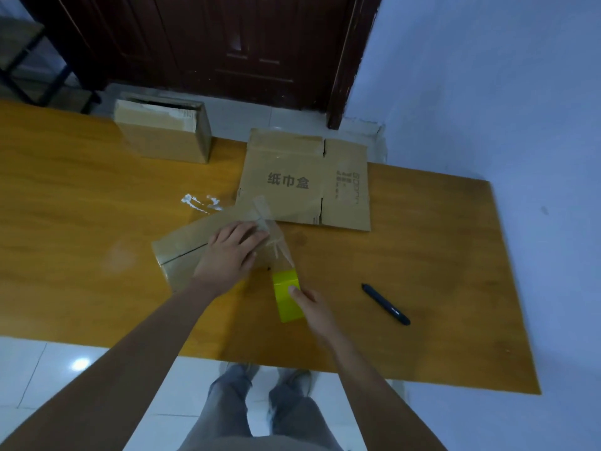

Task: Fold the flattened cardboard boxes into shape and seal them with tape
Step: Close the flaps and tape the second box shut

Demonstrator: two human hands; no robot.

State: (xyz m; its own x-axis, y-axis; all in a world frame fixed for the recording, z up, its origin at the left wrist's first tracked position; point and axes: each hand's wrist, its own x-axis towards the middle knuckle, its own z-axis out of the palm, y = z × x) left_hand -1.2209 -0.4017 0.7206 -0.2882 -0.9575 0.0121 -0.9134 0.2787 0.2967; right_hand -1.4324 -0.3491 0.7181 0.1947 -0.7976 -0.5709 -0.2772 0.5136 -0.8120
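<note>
A small cardboard box (182,252) lies on the wooden table (81,196) with its flaps folded shut. My left hand (229,252) presses flat on its top, fingers straight, over a strip of clear tape (279,252). The strip runs from the box down to a yellow tape roll (286,296). My right hand (313,309) grips that roll just off the box's near right corner. A flattened box (305,180) with printed characters lies behind them.
A folded, taped box (164,131) stands at the table's far left edge. A black pen-shaped cutter (386,304) lies to the right of my right hand. A crumpled scrap of clear tape (201,201) sits behind the small box. A dark door and a wall lie beyond.
</note>
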